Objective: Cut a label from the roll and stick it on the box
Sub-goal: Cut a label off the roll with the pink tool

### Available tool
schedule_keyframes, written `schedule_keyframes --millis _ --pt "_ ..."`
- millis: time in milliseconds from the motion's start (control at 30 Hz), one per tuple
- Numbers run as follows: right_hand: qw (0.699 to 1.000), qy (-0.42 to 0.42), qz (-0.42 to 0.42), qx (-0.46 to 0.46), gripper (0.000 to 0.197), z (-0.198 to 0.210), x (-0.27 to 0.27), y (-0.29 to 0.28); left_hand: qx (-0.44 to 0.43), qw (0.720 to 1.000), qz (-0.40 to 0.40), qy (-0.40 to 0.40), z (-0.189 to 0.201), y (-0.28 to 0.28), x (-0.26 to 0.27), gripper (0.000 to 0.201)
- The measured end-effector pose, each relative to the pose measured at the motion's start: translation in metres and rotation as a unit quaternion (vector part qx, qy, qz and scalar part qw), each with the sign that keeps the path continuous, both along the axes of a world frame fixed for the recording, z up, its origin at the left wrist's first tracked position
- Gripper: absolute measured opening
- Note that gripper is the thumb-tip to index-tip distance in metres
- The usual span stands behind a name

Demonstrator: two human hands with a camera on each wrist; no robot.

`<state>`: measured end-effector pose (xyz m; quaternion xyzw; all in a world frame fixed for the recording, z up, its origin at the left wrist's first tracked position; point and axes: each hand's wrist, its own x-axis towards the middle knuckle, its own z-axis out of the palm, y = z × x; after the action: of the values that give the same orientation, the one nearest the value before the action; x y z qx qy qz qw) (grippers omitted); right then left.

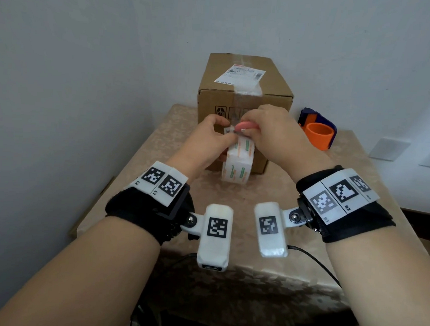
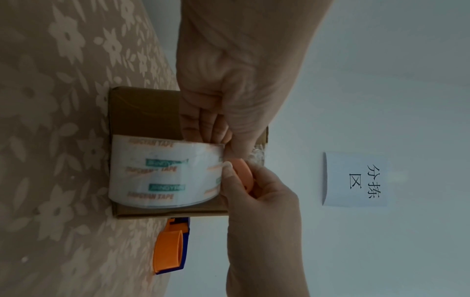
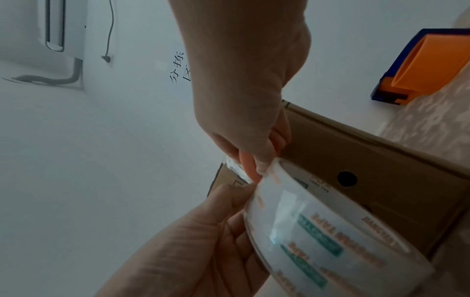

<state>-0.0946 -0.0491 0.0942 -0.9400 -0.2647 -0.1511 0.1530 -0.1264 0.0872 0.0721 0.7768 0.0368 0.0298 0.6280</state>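
A white label roll (image 1: 238, 161) with orange and green print stands on edge in front of the brown cardboard box (image 1: 245, 99). My left hand (image 1: 226, 134) grips the top of the roll, its thumb on the lifted free end (image 1: 228, 131). My right hand (image 1: 248, 132) holds a small pink cutter (image 1: 246, 126) against that end. In the left wrist view the roll (image 2: 165, 172), cutter (image 2: 242, 172) and box (image 2: 145, 112) show; in the right wrist view the cutter (image 3: 248, 166) meets the roll (image 3: 318, 231) by the box (image 3: 381, 170). The blade itself is hidden.
An orange and blue tape dispenser (image 1: 316, 130) sits to the right of the box. The box carries a white shipping label (image 1: 242, 75) on top. The table (image 1: 332, 195) has a beige flowered cloth; walls close it in at the back and left.
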Motion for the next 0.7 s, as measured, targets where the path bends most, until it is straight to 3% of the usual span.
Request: schedule_keyframes --millis 700 --pt "0.999 -0.032 -0.008 -0.03 0.02 -0.0043 -0.0028 -0.0107 -0.011 1.0 -0.023 0.017 -0.0036 0.0024 0.0083 0.02"
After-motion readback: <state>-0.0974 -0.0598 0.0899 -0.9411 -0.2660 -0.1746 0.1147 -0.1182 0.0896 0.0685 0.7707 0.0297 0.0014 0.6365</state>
